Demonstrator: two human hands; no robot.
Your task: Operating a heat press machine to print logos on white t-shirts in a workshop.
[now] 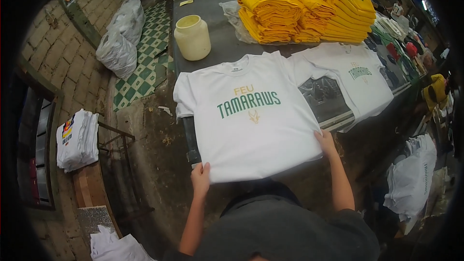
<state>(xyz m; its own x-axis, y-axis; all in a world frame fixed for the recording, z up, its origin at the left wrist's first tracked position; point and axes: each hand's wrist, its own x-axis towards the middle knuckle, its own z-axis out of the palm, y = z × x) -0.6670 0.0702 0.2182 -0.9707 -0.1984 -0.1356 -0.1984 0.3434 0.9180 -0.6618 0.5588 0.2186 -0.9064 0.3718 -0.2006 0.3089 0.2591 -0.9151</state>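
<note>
Firstly, the tabletop (227, 48), dark w/ smooth surface, is the largest thing. The white T-shirt (251, 140) lies partly on it, front side up, its lower part coming over the near edge toward the person. On the chest is one short line of yellow-orange letters, below it a longer green line, slightly arched, then a small yellow-orange emblem w/ horns. The cloth looks soft and matte, w/ round neck, short sleeves and a few light folds. Behind it, the yellow pile (299, 12) is folded fabric in thick layers; dark green lettering shows on the top at R. Next in size is the second white shirt (367, 92), at R of the first, w/ the same kind of print, hanging partly over the edge. The jar (193, 38) is pale yellow, rounded, prob. plastic, w/ wide open mouth. The L hand (200, 180) pinches the bottom L corner of the near T-shirt, thumb on top; the R hand (326, 142) grips its R side near the bottom. Smallest is the grey neck print (236, 70) inside the collar, too tiny to read.
</note>
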